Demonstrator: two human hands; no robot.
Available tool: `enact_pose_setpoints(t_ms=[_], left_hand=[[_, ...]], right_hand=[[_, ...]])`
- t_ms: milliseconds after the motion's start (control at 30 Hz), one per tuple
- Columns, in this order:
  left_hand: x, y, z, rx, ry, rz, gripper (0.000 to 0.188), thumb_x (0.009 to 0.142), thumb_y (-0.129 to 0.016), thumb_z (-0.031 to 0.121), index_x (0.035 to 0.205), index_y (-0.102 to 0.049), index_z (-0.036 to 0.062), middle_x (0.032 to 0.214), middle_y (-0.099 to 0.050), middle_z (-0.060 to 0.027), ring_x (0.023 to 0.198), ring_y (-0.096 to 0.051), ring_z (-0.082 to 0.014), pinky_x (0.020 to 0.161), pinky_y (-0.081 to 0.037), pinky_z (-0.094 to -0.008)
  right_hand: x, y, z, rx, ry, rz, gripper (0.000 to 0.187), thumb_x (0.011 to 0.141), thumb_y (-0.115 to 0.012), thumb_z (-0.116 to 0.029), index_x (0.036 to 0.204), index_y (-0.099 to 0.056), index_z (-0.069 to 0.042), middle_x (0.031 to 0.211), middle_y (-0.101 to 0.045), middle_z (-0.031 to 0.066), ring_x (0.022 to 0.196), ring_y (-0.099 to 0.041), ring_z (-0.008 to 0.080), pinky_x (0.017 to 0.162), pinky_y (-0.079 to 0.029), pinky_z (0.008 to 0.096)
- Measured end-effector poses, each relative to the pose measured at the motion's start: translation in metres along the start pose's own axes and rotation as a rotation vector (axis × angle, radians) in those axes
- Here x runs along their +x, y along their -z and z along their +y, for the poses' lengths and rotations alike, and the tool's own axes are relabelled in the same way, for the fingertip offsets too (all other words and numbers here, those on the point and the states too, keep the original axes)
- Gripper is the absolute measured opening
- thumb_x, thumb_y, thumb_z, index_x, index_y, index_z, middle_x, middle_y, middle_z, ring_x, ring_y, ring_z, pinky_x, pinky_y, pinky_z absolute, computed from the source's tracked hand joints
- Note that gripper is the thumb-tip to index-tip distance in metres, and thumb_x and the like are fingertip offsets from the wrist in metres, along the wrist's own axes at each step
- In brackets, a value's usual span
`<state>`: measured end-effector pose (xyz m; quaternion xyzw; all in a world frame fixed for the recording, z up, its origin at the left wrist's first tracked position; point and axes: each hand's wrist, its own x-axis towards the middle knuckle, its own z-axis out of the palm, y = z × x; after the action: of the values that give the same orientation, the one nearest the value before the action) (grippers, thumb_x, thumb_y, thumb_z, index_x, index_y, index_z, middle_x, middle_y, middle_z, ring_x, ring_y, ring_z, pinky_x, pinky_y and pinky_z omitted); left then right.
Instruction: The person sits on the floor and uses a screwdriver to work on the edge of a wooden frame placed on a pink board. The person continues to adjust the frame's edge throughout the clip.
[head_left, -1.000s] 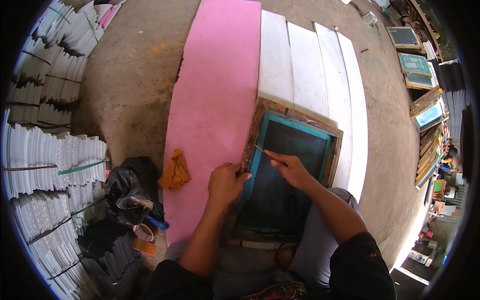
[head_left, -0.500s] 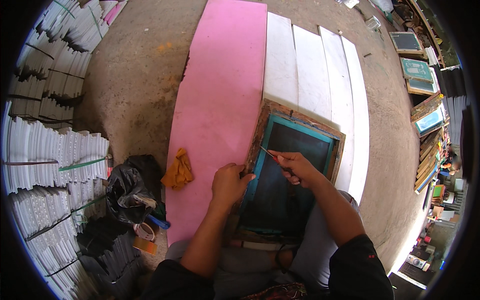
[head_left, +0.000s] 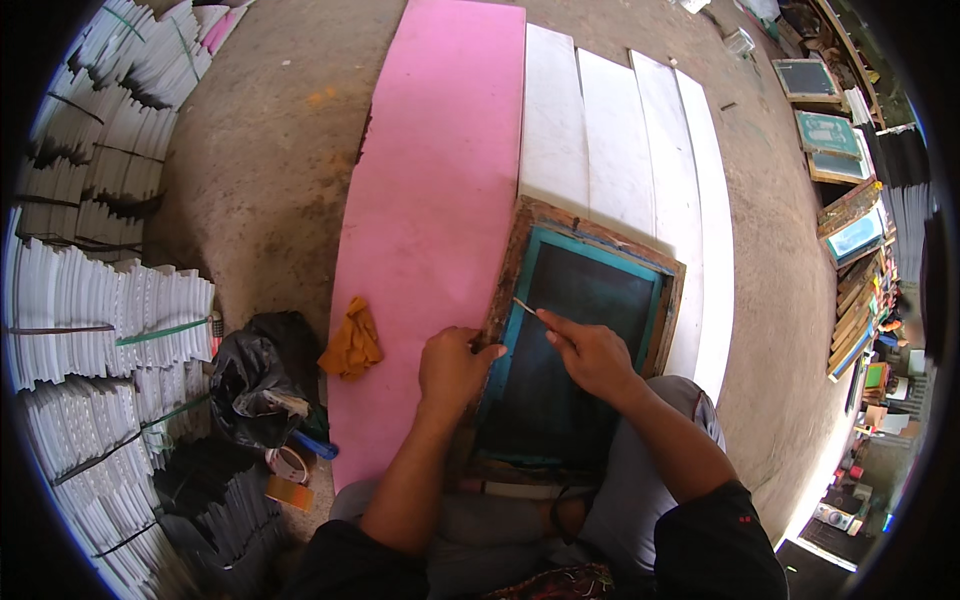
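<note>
A wooden-framed printing screen [head_left: 514, 262] leans toward me, its dark mesh bordered by teal. My left hand [head_left: 450, 372] is closed round the frame's left side, with the thumb over the inner edge. Over the mesh, my right hand [head_left: 594, 362] is closed on a thin screwdriver-like tool [head_left: 525, 306]. Its pale metal tip touches or nearly touches the teal border by the left side of the frame; the hand hides its handle now. The lower part of the screen rests by my legs.
Under the screen lie a long pink sheet [head_left: 430, 150] and several white sheets [head_left: 610, 120]. An orange cloth [head_left: 352, 342] sits on the pink one. To the left are a black plastic bag [head_left: 262, 375], a tape roll [head_left: 288, 463] and tied white stacks [head_left: 100, 310]. More framed screens [head_left: 833, 138] stand at right.
My right hand has turned, so its back now faces up and the tool's red handle is covered. The tool tip has shifted slightly down along the border. My left hand keeps its hold.
</note>
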<state>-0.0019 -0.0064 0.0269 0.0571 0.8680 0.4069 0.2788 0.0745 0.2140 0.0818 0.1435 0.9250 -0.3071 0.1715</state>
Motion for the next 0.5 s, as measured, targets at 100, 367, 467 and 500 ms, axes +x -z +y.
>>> enact_pose_setpoints(t_ms=[100,367,467,500], left_hand=[[-0.001,0.002,0.005,-0.004,0.033,-0.012,0.043,0.08,-0.091,0.033,0.106,-0.081,-0.0002,0.101,-0.077,-0.0239,0.095,-0.075,-0.0408,0.083,-0.058,-0.0477],[0.0,0.001,0.004,-0.016,0.057,-0.027,0.042,0.081,-0.091,0.034,0.105,-0.081,0.0003,0.098,-0.077,-0.0234,0.094,-0.075,-0.0405,0.082,-0.058,-0.0476],[0.001,-0.003,-0.003,0.02,-0.009,0.003,0.042,0.081,-0.091,0.034,0.104,-0.081,0.0002,0.1,-0.077,-0.0227,0.094,-0.075,-0.0407,0.082,-0.058,-0.0474],[0.001,-0.004,-0.004,0.007,-0.01,-0.001,0.042,0.081,-0.091,0.034,0.104,-0.081,0.0001,0.1,-0.077,-0.0225,0.094,-0.075,-0.0407,0.082,-0.058,-0.0472]], right_hand=[[-0.002,0.002,-0.006,-0.069,0.002,-0.025,0.038,0.108,-0.059,-0.033,0.146,-0.067,-0.029,0.101,-0.078,0.018,0.094,-0.075,0.0427,0.084,-0.059,0.0523],[-0.003,-0.003,-0.017,-0.187,-0.012,-0.024,0.04,0.108,-0.057,-0.031,0.148,-0.063,-0.027,0.092,-0.076,0.0218,0.087,-0.075,0.0455,0.08,-0.059,0.0556],[-0.002,0.006,-0.031,-0.241,-0.026,-0.086,0.042,0.108,-0.055,-0.028,0.15,-0.06,-0.024,0.09,-0.076,0.0232,0.085,-0.075,0.0465,0.078,-0.059,0.0571],[-0.002,0.007,-0.035,-0.267,-0.035,-0.095,0.042,0.108,-0.055,-0.027,0.15,-0.059,-0.023,0.09,-0.076,0.0231,0.084,-0.075,0.0461,0.078,-0.059,0.0571]])
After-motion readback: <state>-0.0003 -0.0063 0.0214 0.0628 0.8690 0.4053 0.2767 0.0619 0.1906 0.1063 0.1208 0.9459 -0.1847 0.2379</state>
